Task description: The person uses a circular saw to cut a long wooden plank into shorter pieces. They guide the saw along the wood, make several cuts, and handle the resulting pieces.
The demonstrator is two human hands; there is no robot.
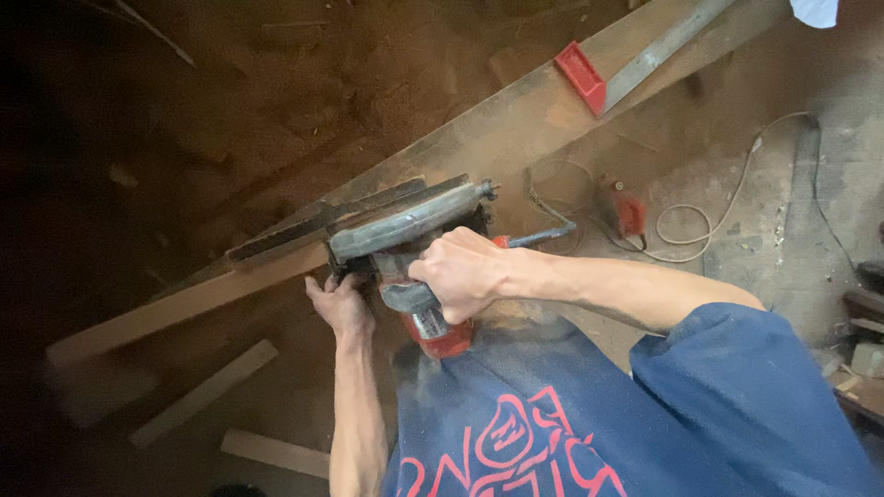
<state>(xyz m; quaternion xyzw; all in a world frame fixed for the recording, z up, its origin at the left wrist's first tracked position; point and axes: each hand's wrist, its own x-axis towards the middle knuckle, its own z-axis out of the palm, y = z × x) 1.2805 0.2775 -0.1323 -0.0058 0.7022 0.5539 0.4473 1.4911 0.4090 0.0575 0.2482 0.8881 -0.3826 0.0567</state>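
Note:
A long wooden plank (516, 124) runs diagonally from lower left to upper right. On it sits a grey and red circular saw (405, 225), dusty, with its red motor end (447, 340) toward me. My right hand (460, 271) is closed around the saw's handle. My left hand (339, 304) presses against the plank's near edge, just left of the saw's base. Sawdust blurs the air below the saw.
A metal square with a red stock (599, 74) lies on the plank's far end. A small red tool (631, 216) and a pale cord (718, 221) lie on the concrete floor. Wood offcuts (203, 391) lie at lower left. Dirt floor beyond is dark.

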